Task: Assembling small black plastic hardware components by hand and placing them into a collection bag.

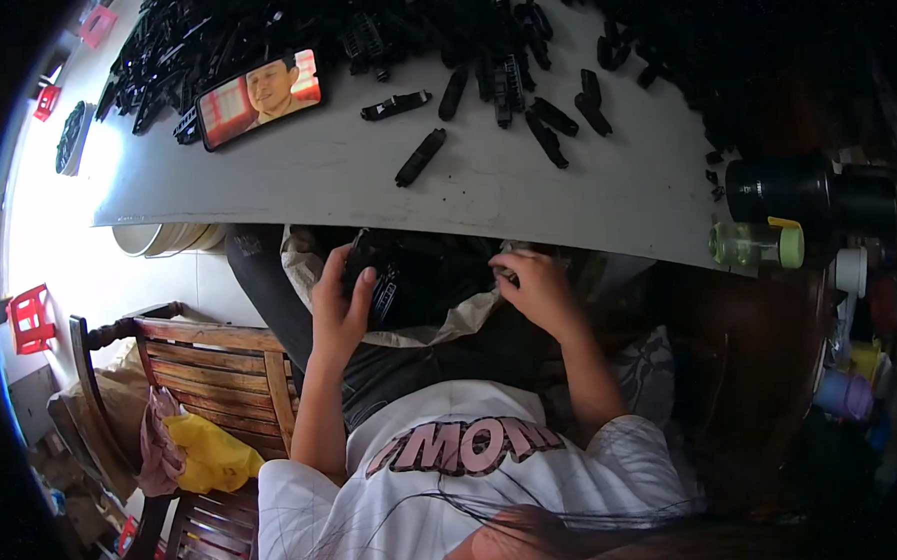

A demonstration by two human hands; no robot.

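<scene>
Holding a black part (358,257) between thumb and fingers, the left hand (336,307) sits at the left side of the open, pale sack (462,321). The right hand (535,288) is at the sack's right rim, its fingers drawn narrow — whether they pinch cloth or a small piece, I cannot tell. Beyond the sack, loose black parts (421,158) lie on the surface (314,186), with a lit phone (260,98) farther left. Handling calls for a light but sure pinch, the part kept over the sack's mouth — and eyes there, since its dark inside hides small pieces.
</scene>
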